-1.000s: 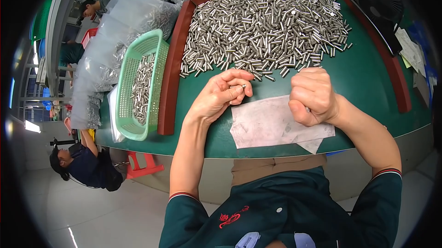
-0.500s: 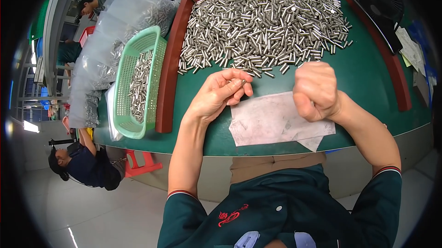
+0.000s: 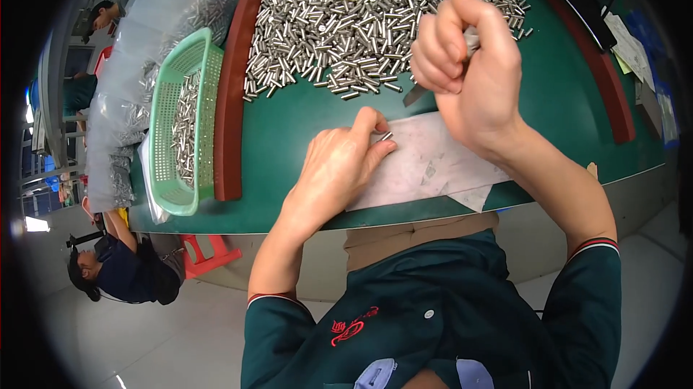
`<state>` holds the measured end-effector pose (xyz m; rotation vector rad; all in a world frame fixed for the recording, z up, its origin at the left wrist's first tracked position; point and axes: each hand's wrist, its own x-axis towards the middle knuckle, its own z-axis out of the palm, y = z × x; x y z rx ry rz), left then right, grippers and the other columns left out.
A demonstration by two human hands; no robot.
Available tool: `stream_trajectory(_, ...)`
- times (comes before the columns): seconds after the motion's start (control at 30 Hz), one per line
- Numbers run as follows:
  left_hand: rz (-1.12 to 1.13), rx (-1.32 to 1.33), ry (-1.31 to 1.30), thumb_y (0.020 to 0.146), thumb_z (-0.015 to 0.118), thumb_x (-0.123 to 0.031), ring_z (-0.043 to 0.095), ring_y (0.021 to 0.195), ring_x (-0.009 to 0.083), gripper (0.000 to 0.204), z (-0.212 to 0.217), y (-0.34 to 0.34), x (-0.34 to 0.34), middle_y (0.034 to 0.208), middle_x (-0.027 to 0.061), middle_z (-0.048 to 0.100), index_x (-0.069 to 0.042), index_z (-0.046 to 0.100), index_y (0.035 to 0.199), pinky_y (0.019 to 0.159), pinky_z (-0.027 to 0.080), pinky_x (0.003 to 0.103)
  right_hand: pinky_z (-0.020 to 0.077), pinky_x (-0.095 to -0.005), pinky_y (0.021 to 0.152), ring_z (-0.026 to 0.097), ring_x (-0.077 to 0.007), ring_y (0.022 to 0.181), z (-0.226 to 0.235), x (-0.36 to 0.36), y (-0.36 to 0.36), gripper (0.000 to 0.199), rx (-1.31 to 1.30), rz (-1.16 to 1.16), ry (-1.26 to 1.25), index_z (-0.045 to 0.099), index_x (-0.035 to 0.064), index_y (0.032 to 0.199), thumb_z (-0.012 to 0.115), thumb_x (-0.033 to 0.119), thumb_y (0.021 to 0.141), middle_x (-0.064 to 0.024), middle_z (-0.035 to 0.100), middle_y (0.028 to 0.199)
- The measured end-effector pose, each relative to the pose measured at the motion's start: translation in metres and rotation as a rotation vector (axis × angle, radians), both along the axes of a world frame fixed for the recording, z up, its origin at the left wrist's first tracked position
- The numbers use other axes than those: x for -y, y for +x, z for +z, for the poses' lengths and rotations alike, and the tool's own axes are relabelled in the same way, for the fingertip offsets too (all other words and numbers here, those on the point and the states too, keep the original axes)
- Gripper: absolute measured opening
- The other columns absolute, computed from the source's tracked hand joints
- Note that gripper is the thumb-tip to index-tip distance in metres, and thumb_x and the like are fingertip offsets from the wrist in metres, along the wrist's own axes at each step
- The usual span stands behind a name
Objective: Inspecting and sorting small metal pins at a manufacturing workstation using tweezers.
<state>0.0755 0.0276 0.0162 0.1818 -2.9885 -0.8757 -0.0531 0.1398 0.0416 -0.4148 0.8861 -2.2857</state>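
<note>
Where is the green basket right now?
In the head view, the green basket sits on the person's left, against the outside of the table's brown rim, holding some metal pins.

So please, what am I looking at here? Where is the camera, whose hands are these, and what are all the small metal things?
The camera sits on a person's head and looks down, so the edges bend. Both hands are that person's own. The left hand pinches one small metal pin over a white cloth. The right hand is closed around a thin metal tool. A big pile of pins lies on the green table; more fill a green basket. Another person sits lower left.
</note>
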Motion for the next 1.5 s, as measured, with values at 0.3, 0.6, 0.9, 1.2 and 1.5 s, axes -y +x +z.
stream_trajectory(0.3, 0.137, -0.119, 0.093, 0.075, 0.064, -0.010, 0.051, 0.045, 0.0266, 0.015, -0.015, 0.005, -0.007, 0.050, 0.0099, 0.051, -0.002, 0.051, 0.074, 0.044, 0.037, 0.035, 0.0158, -0.0233, 0.039, 0.016, -0.0071, 0.039, -0.026, 0.002, 0.019, 0.037, 0.041, 0.081, 0.124, 0.026, 0.0122, 0.051, 0.030, 0.021, 0.087, 0.0014, 0.025, 0.045)
stream_trajectory(0.6, 0.161, -0.150, 0.093, 0.072, 0.068, -0.010, 0.049, 0.041, 0.0227, 0.017, -0.016, 0.005, -0.006, 0.048, 0.0084, 0.050, -0.001, 0.053, 0.071, 0.042, 0.036, 0.033, 0.0165, -0.0237, 0.040, 0.017, -0.0075, 0.041, -0.029, 0.005, 0.025, 0.036, 0.057, 0.022, 0.139, 0.026, 0.0121, 0.052, 0.031, 0.021, 0.086, 0.0012, 0.026, 0.046)
stream_trajectory(0.9, 0.196, -0.191, 0.154, 0.069, 0.069, -0.008, 0.053, 0.045, 0.0233, 0.016, -0.019, 0.006, -0.005, 0.054, 0.0119, 0.055, 0.000, 0.056, 0.068, 0.044, 0.040, 0.031, 0.0176, -0.0242, 0.041, 0.018, -0.0080, 0.042, -0.027, 0.004, 0.027, 0.036, 0.043, 0.011, 0.142, 0.026, 0.0119, 0.051, 0.031, 0.021, 0.086, 0.0007, 0.026, 0.046)
stream_trajectory(1.2, 0.193, -0.204, 0.198, 0.070, 0.069, -0.008, 0.055, 0.048, 0.0234, 0.015, -0.019, 0.004, -0.004, 0.058, 0.0125, 0.058, 0.000, 0.058, 0.068, 0.046, 0.042, 0.031, 0.0178, -0.0241, 0.041, 0.018, -0.0081, 0.042, -0.030, 0.004, 0.025, 0.038, 0.014, 0.043, 0.119, 0.026, 0.0116, 0.052, 0.031, 0.023, 0.087, 0.0007, 0.026, 0.045)
stream_trajectory(1.5, 0.176, -0.202, 0.200, 0.069, 0.069, -0.009, 0.051, 0.044, 0.0226, 0.014, -0.022, 0.006, -0.002, 0.056, 0.0121, 0.056, -0.001, 0.058, 0.068, 0.044, 0.039, 0.031, 0.0210, -0.0228, 0.041, 0.023, -0.0060, 0.044, -0.033, 0.003, 0.033, 0.038, -0.020, 0.033, 0.083, 0.029, 0.0084, 0.051, 0.037, 0.022, 0.086, 0.0021, 0.030, 0.048)
